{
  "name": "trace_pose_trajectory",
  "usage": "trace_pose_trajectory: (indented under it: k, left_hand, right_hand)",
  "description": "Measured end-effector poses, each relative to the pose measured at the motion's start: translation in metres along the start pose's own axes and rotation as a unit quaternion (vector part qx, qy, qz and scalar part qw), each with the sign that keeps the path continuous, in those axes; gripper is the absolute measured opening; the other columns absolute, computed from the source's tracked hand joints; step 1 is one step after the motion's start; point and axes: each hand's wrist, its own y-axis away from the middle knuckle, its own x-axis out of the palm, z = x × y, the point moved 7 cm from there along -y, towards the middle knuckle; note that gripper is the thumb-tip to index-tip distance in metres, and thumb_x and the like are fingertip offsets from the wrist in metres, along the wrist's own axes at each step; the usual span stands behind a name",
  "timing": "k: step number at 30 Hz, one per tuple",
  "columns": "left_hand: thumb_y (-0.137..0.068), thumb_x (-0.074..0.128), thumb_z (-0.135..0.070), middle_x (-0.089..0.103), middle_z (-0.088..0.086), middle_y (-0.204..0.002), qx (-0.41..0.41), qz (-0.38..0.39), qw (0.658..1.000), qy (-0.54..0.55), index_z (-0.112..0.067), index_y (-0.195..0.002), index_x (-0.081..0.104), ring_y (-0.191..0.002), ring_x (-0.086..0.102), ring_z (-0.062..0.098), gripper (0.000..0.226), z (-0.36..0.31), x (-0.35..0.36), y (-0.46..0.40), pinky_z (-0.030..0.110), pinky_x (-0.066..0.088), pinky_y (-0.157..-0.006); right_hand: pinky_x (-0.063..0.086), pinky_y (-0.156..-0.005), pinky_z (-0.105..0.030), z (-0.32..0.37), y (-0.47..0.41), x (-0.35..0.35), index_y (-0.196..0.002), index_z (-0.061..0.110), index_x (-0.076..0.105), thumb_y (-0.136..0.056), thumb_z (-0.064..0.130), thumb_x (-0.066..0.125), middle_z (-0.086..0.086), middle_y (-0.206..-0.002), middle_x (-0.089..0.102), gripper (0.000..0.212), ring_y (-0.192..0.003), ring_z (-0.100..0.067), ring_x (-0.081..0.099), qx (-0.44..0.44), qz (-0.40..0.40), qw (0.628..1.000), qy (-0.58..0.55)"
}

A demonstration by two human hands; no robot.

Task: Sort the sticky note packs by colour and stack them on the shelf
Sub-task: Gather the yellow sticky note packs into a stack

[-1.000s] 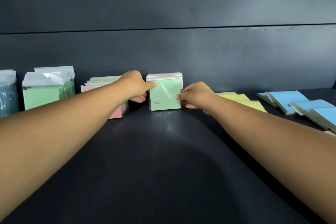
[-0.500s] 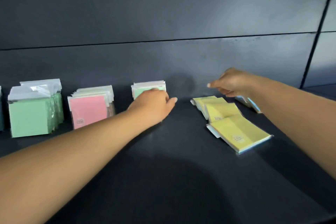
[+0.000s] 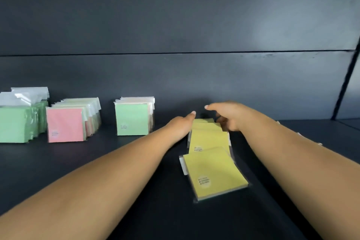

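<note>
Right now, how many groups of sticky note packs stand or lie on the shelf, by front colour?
green groups: 2
pink group: 1
yellow group: 1
Total: 4

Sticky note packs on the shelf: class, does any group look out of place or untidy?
Yes. The yellow packs lie flat, fanned and overlapping toward the front, while the green packs and pink packs stand upright by the back wall.
</note>
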Motion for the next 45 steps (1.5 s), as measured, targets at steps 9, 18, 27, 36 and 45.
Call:
trace_pose_trajectory:
  k: [9, 18, 27, 36, 45]
  left_hand:
    - [-0.095, 0.034, -0.05, 0.047, 0.008, -0.139, 0.002, -0.035, 0.996, 0.078, -0.012, -0.133, 0.049, -0.125, 0.044, 0.026, 0.056, 0.01, -0.002, 0.013, 0.028, 0.027, -0.086]
    - [-0.091, 0.041, -0.052, 0.057, -0.002, -0.117, 0.077, -0.047, 0.964, 0.251, -0.026, -0.1, 0.059, -0.11, 0.052, 0.017, 0.033, 0.014, -0.012, 0.034, 0.041, 0.035, -0.108]
    - [-0.092, 0.051, -0.036, 0.059, -0.005, -0.122, 0.189, -0.077, 0.924, 0.323, -0.022, -0.122, 0.052, -0.105, 0.056, 0.01, 0.033, 0.001, -0.047, 0.047, 0.023, 0.046, -0.086]
    - [-0.092, 0.054, -0.032, 0.066, -0.004, -0.092, 0.112, -0.078, 0.882, 0.451, -0.025, -0.09, 0.054, -0.083, 0.065, 0.014, 0.007, 0.014, -0.069, 0.056, 0.031, 0.055, -0.066]
    - [-0.088, 0.059, -0.039, 0.066, 0.005, -0.095, 0.001, -0.026, 0.892, 0.452, -0.015, -0.088, 0.054, -0.081, 0.065, 0.019, 0.024, 0.032, -0.049, 0.049, 0.033, 0.054, -0.063]
  right_hand:
    - [0.045, -0.052, -0.03, -0.018, -0.001, -0.008, -0.082, 0.008, 0.052, -0.09, 0.009, 0.058, -0.005, -0.071, 0.051, 0.01, -0.059, -0.017, 0.05, 0.054, 0.035, 0.996, -0.065]
    - [0.052, -0.066, -0.033, 0.009, 0.033, -0.013, -0.074, 0.011, 0.057, -0.082, 0.002, 0.066, -0.005, -0.075, 0.058, 0.015, -0.066, -0.017, 0.056, -0.078, 0.002, 0.986, -0.15]
    - [0.056, -0.072, -0.02, 0.045, 0.083, 0.004, -0.081, 0.012, 0.067, -0.087, 0.009, 0.061, 0.0, -0.078, 0.068, 0.009, -0.071, -0.01, 0.064, -0.251, 0.087, 0.957, -0.115]
    - [0.051, -0.084, -0.026, 0.027, 0.077, 0.0, -0.084, 0.02, 0.063, -0.087, 0.042, 0.058, 0.006, -0.089, 0.064, 0.023, -0.086, -0.01, 0.059, -0.167, 0.056, 0.98, 0.089]
    - [0.048, -0.072, -0.027, -0.009, 0.065, 0.007, -0.08, 0.013, 0.062, -0.08, 0.003, 0.067, -0.003, -0.08, 0.065, 0.011, -0.074, -0.014, 0.06, -0.03, 0.165, 0.97, 0.176]
